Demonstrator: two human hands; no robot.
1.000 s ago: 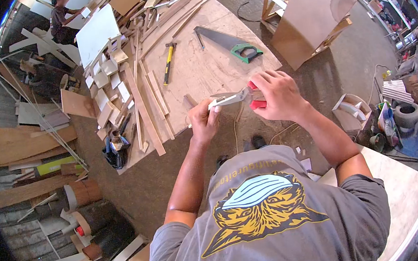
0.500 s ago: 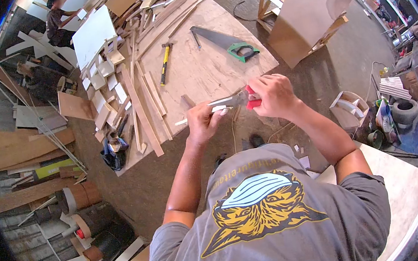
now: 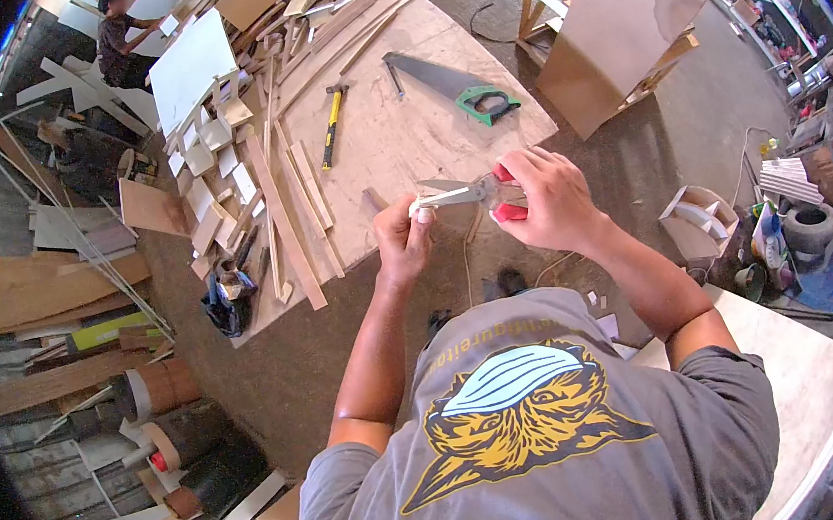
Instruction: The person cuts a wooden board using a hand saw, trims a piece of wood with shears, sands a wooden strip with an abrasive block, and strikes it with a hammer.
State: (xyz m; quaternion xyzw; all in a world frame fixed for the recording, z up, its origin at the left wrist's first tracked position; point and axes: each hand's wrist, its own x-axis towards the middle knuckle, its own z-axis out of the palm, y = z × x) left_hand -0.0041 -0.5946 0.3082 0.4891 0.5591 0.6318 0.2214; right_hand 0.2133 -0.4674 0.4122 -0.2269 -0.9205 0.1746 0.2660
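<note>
My right hand (image 3: 556,198) is wrapped around the red handles of a pair of snips (image 3: 478,190). The handles are spread and the metal blades are parted, pointing left at my other hand. A small white strip (image 3: 423,203) is pinched between the thumb and fingers of my left hand (image 3: 402,241), right at the blade tips. Whether the lower blade touches the strip, I cannot tell. Both hands are held up before my chest, over the near edge of the plywood worktop (image 3: 405,141).
On the worktop lie a yellow-and-black hammer (image 3: 333,128), a green-handled handsaw (image 3: 455,88) and a pile of wood offcuts (image 3: 267,164). A large brown board (image 3: 625,29) leans at the right. A co-worker (image 3: 120,48) is at the far left. Tyre-like rings (image 3: 810,222) stand right.
The snips' handles have spread apart and the blades now show more clearly, pointing at the left hand. The white strip's visible part has shifted; its longer end left of the hand no longer shows.
</note>
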